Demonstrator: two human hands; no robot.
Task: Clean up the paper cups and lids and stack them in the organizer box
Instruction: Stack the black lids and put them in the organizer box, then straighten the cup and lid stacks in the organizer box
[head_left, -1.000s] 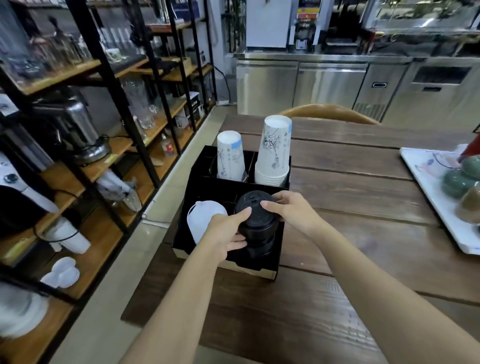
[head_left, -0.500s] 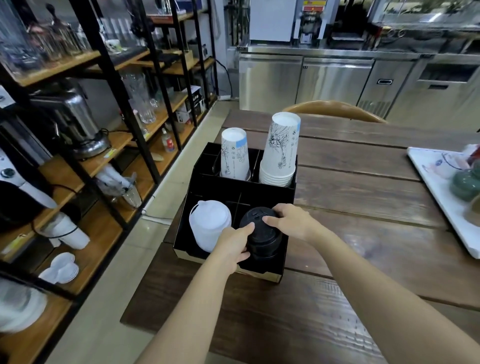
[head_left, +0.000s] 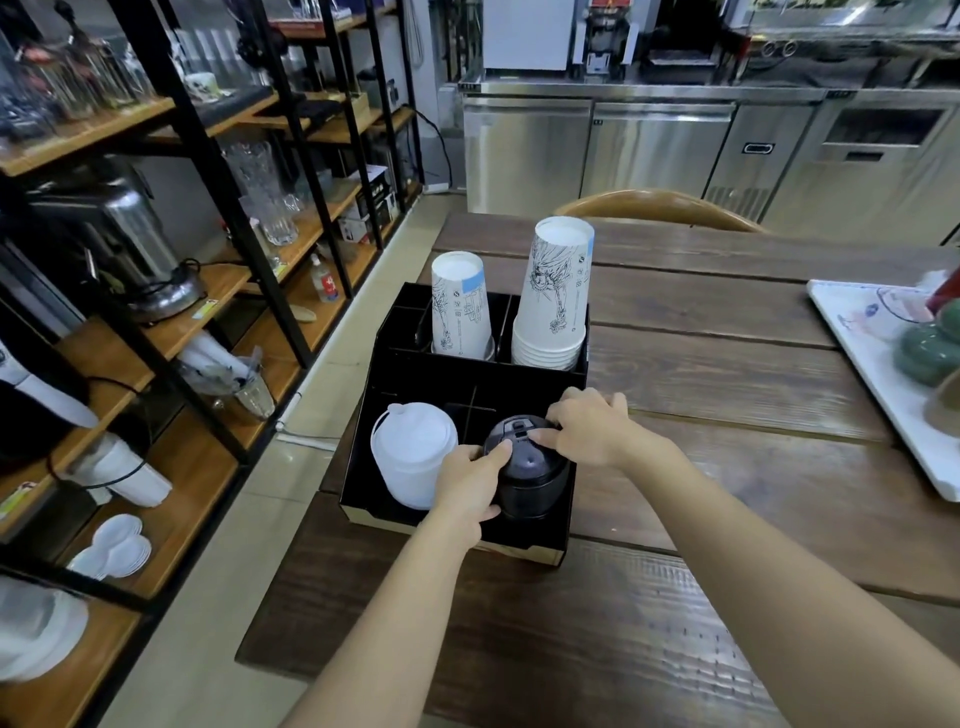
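A black organizer box (head_left: 415, 384) stands at the wooden table's left edge. Its back compartments hold an upturned small paper cup stack (head_left: 460, 306) and a taller stack of printed cups (head_left: 558, 296). In the front left compartment stands a stack of white lids (head_left: 410, 454). In the front right compartment is a stack of black lids (head_left: 530, 475). My left hand (head_left: 470, 486) grips the black stack's left side, and my right hand (head_left: 592, 428) holds its top right rim.
A white tray (head_left: 878, 384) with green and brown items lies at the table's right edge. A wooden chair back (head_left: 660, 208) rises behind the table. Black-framed shelves (head_left: 218, 171) with glasses and appliances stand on the left, across a narrow floor strip.
The stack of black lids has gone lower into the front right compartment, with both hands following it down. The white lid stack now shows fully beside my left hand.
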